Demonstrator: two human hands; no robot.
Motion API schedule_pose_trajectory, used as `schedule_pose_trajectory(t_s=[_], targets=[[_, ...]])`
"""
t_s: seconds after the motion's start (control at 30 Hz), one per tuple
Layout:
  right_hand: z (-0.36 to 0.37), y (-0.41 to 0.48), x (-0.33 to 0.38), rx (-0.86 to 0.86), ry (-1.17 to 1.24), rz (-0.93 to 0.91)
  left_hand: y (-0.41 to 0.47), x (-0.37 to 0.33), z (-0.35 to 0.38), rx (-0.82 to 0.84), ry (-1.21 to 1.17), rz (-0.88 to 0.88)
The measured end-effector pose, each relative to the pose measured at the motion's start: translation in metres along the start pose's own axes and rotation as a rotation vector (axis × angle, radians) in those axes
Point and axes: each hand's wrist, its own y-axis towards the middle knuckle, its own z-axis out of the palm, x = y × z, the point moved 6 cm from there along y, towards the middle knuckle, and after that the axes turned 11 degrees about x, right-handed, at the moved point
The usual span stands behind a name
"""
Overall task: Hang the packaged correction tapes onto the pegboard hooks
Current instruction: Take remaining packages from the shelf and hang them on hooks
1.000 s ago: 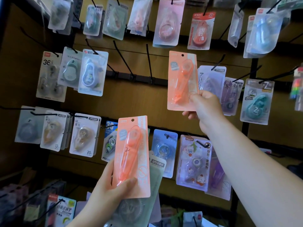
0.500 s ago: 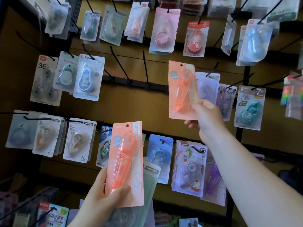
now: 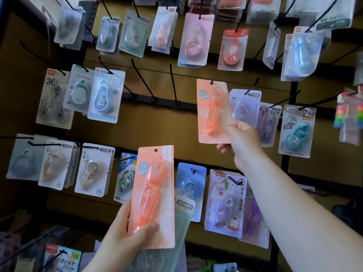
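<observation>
Two orange correction tapes. Upper orange pack [image 3: 212, 110] pinched at lower right corner by right hand [image 3: 243, 142], hang-hole at black hook [image 3: 211, 82], pegboard [image 3: 153, 130] middle row, right of centre. Second orange pack [image 3: 155, 193] plus green pack [image 3: 182, 222] behind, gripped by left hand [image 3: 125, 232], near bottom edge.

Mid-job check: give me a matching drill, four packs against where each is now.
Packs: 1 upper orange pack; 2 lower orange pack; 3 pale green pack; 4 teal pack.
Places: a behind another pack in the left hand; b hanging at the right, untouched; c held by the right hand; d front pack in the left hand.
Pairs: 1-c; 2-d; 3-a; 4-b.
</observation>
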Motion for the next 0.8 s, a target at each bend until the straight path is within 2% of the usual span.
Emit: schedule_pose_trajectory(t_s=[0.23, 0.57, 0.7, 0.8], targets=[[0.006, 0.02, -0.012, 0.002, -0.066, 0.044, 0.002, 0.007, -0.004, -0.016, 0.009, -0.021], [0.024, 0.078, -0.046, -0.09, -0.265, 0.151, 0.017, -0.005, -0.021, -0.04, 0.027, 0.023], [0.031, 0.085, -0.057, -0.058, -0.3, 0.215, 0.019, -0.004, -0.022, -0.022, 0.031, 0.021], [0.034, 0.074, -0.055, -0.059, -0.448, 0.142, 0.018, 0.004, -0.021, 0.007, -0.037, -0.018]])
